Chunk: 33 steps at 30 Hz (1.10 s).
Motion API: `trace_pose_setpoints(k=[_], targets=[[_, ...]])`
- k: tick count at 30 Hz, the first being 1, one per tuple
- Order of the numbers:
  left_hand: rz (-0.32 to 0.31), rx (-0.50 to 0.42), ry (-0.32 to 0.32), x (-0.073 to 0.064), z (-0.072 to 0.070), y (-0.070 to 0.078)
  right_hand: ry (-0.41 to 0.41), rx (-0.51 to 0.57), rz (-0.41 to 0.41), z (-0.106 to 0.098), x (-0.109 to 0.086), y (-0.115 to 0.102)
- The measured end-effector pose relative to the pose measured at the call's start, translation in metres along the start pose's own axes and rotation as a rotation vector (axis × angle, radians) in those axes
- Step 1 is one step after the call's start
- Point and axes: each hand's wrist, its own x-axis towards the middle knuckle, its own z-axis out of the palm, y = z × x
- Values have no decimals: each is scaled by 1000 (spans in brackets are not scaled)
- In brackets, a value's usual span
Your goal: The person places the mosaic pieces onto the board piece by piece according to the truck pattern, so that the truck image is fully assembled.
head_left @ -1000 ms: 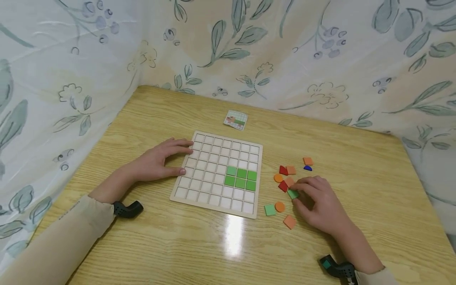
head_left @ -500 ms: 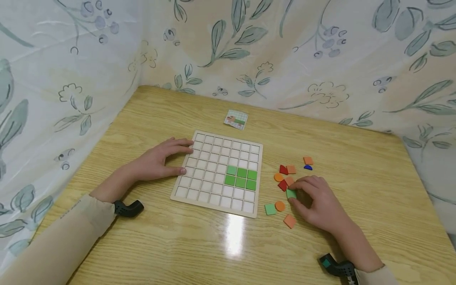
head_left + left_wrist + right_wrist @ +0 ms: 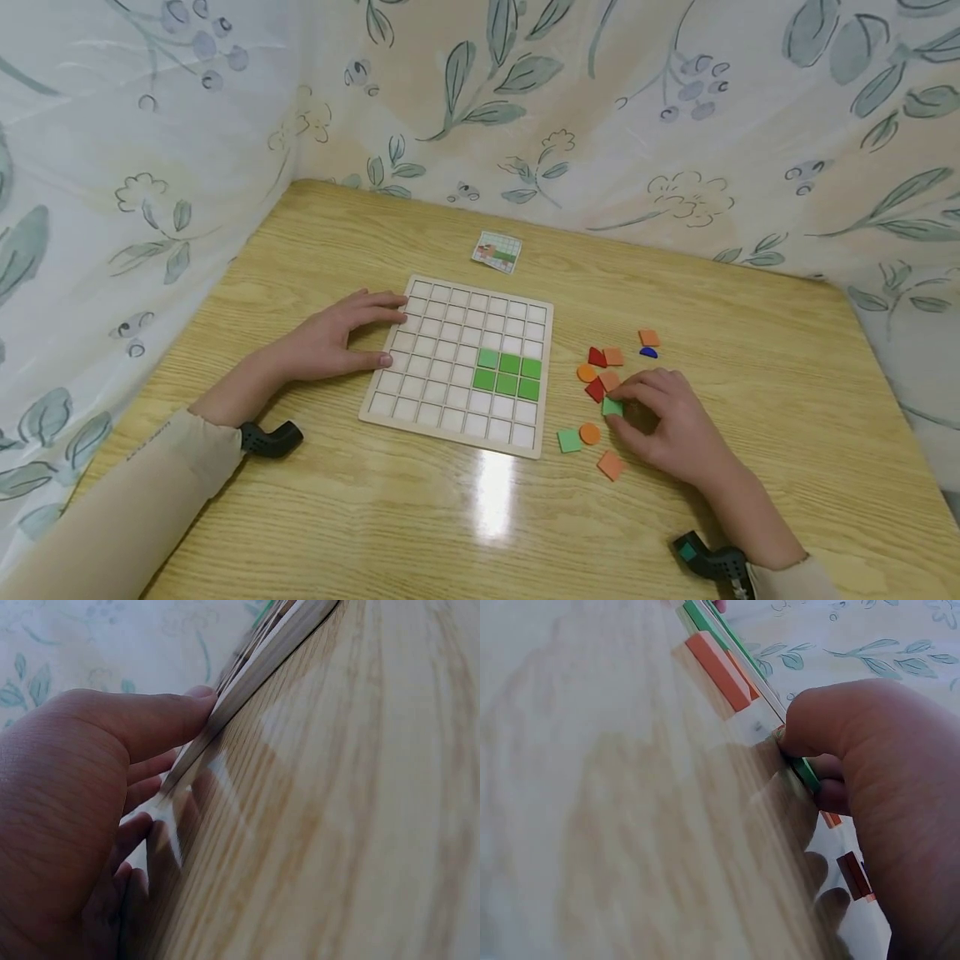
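A pale wooden grid board (image 3: pixel 438 350) lies on the table, with two short rows of green squares set in its cells toward the right. My left hand (image 3: pixel 330 337) rests against the board's left edge, thumb and fingertips touching the frame. To the right of the board, my right hand (image 3: pixel 671 429) pinches a green square tile (image 3: pixel 612 407) between thumb and fingers, low over the table. In the right wrist view the green tile (image 3: pixel 804 774) shows edge-on past the thumb. Close to those fingertips lie a red piece (image 3: pixel 595 390) and an orange square (image 3: pixel 609 381).
Another green square (image 3: pixel 569 441), an orange disc (image 3: pixel 589 434) and an orange square lie nearer me. A blue half-round piece (image 3: pixel 648 353) sits farther right. Behind the board is a small picture card (image 3: pixel 497 252). A patterned curtain (image 3: pixel 525 108) borders the table at the back and left.
The green tile in my right fingers has shifted slightly left and turned a little. My left hand and the board look unmoved.
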Motion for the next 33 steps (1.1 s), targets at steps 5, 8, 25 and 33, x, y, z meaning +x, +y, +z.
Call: trace_pose_setpoints(k=[5, 8, 25, 33], targets=[[-4, 2, 0, 1, 1, -1, 13, 57, 57, 0, 1, 2], [-7, -1, -5, 1, 0, 1, 26, 67, 78, 0, 2, 3], [-47, -28, 2, 0, -1, 1, 64, 43, 40, 11, 19, 4], [-33, -38, 3, 1, 0, 1, 86, 63, -5, 17, 23, 3]])
